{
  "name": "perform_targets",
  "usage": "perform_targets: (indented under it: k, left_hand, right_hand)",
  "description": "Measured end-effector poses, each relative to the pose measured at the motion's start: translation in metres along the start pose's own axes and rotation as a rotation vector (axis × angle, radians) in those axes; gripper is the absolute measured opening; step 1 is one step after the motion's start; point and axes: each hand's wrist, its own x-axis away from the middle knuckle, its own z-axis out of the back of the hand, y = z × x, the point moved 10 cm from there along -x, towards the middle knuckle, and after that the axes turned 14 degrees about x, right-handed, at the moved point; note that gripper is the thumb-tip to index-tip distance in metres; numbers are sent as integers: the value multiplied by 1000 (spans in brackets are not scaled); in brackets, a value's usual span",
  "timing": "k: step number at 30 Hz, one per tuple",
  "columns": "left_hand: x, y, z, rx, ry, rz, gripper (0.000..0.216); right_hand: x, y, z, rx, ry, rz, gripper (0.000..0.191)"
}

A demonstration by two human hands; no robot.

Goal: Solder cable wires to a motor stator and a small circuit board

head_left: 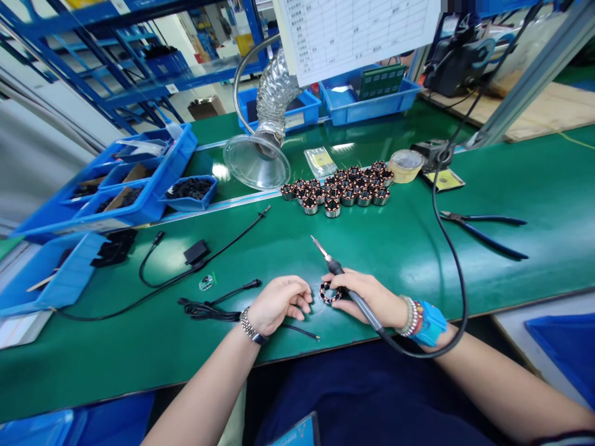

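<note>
My right hand is closed round a soldering iron whose tip points up and away, and its fingers also pinch a small copper-wound stator ring against the green mat. My left hand lies just left of the ring with curled fingers, pinching a thin black wire that trails toward me. Both hands rest near the bench's front edge.
A cluster of several wound stators sits mid-bench, behind it a fume extractor funnel and a tape roll. Pliers lie at right. Black cables and blue parts bins fill the left.
</note>
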Motion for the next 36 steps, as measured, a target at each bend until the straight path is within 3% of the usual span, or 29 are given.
perform_targets:
  k: [7,11,14,19,23,26,29,31,33,36]
  left_hand:
    - [1,6,-4,104,0,-83,15]
    - [8,17,17,125,132,-218,14]
    - [25,28,25,-108,210,-362,13]
    - [59,41,-17,-696,86,-680,14]
    - [64,46,-30,-828,101,-830,10]
    - [48,46,-5,-683,208,-747,9]
    - [28,34,34,-290,327,-545,13]
    - [27,32,46,-41,389,-501,20]
    - [36,41,40,94,389,-534,27]
    - [60,58,-3,80,223,-541,39]
  right_hand:
    - [0,0,-3,-16,-11,6,25]
    - [1,2,-5,-30,-36,-19,27]
    - [1,3,-4,-38,-37,-31,27]
    - [-1,2,-4,-34,-46,-29,23]
    - [-2,1,-3,-39,-39,-19,22]
    - [-1,1,-3,-33,-44,-17,22]
    - [-1,2,-4,-16,-50,-22,23]
    - [-2,1,-4,0,-37,-9,24]
    - [-3,1,-1,17,-1,0,26]
    - [-2,7,15,32,114,-61,26]
